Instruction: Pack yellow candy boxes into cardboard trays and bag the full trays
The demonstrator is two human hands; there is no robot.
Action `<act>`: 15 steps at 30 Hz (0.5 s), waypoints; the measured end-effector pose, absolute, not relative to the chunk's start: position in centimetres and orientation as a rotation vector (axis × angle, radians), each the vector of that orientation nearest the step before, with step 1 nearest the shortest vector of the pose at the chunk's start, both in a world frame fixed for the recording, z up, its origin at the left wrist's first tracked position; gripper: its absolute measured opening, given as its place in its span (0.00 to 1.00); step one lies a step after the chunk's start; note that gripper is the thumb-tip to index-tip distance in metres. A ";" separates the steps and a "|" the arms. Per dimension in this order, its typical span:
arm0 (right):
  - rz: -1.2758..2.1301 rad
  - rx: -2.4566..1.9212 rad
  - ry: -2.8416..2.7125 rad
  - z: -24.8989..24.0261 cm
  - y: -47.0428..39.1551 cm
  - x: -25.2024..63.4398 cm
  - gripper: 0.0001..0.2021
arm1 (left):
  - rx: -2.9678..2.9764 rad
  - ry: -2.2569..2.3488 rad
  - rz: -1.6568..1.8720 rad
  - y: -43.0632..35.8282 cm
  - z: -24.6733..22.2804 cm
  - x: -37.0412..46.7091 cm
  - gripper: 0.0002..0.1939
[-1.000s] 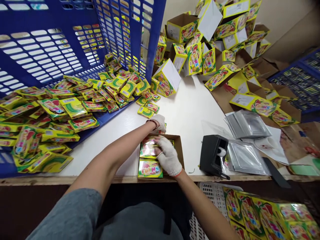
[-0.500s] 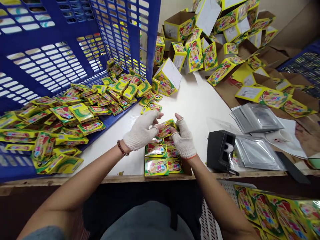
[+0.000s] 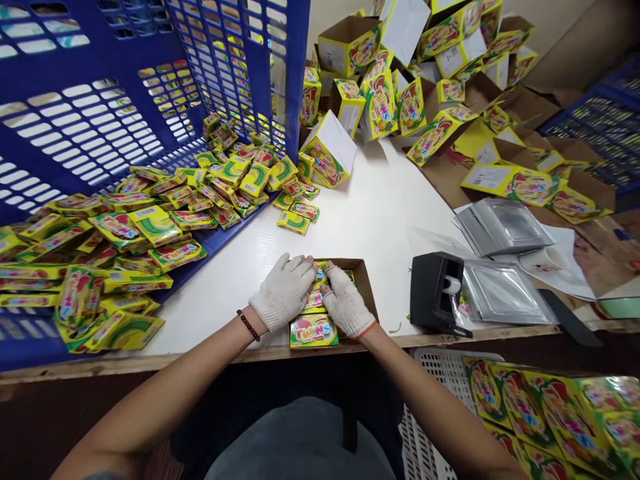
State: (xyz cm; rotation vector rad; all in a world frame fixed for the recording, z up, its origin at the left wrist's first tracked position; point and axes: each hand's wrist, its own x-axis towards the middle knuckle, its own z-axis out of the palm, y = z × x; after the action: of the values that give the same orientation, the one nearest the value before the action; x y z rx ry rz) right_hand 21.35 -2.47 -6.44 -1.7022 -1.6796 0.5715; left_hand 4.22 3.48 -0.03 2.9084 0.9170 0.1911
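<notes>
My left hand (image 3: 286, 291), in a white fingerless glove, is closed at the left side of a shallow open box (image 3: 367, 283) at the table's front edge. Its fingertips hold the side of small yellow-green packs (image 3: 315, 299) inside. Opposite it, my right hand (image 3: 349, 303), gloved alike, reaches over the box's right part, fingers bent against the same packs. The hands partly hide them. Nearest to me in the box, a pack (image 3: 313, 331) lies face up.
A blue crate (image 3: 295, 80) with a heap of packs (image 3: 160, 227) stands at left. Loose packs (image 3: 293, 222) lie beyond the box. A black dispenser (image 3: 433, 293) and clear plastic trays (image 3: 510, 297) are at right. Empty cartons (image 3: 380, 103) pile up behind.
Both hands have come down onto the box with the pack that was raised between them. More of the box's right and far walls shows. The view has shifted slightly.
</notes>
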 end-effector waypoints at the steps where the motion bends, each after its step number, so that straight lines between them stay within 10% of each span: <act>1: 0.597 -1.705 -1.680 -6.6 -2.7 21.3 0.29 | 2.932 0.932 0.165 3.4 0.0 4.3 0.24; 15: 0.803 -1.675 -1.473 -8.7 -2.2 19.0 0.27 | 2.777 1.051 0.138 3.0 -1.2 4.4 0.27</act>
State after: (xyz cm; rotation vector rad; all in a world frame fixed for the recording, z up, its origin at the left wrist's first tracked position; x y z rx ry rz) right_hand 19.02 -2.17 -8.68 -1.6752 -1.4726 0.8030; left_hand 4.36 3.00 -1.24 2.7775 1.0514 0.1377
